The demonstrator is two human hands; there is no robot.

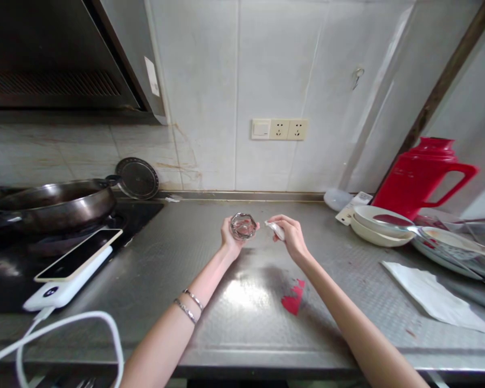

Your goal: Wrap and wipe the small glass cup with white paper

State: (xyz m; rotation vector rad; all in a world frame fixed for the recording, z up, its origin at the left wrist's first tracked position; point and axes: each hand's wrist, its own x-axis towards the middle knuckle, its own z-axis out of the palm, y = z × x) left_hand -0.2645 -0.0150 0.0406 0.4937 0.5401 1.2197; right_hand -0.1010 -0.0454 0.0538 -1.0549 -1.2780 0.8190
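In the middle of the head view, my left hand is wrapped round a small clear glass bowl or cup with a wavy rim, its mouth turned toward me. Just to the right, my right hand pinches a crumpled white tissue. A short gap separates the tissue from the glass. Both hands are above the steel counter. Beneath my right forearm, a torn red patch marks the counter.
At left, a metal pan sits on the stove, near a phone on a white power bank with a cable. At right are a red thermos, stacked bowls, plates and a flat white tissue sheet.
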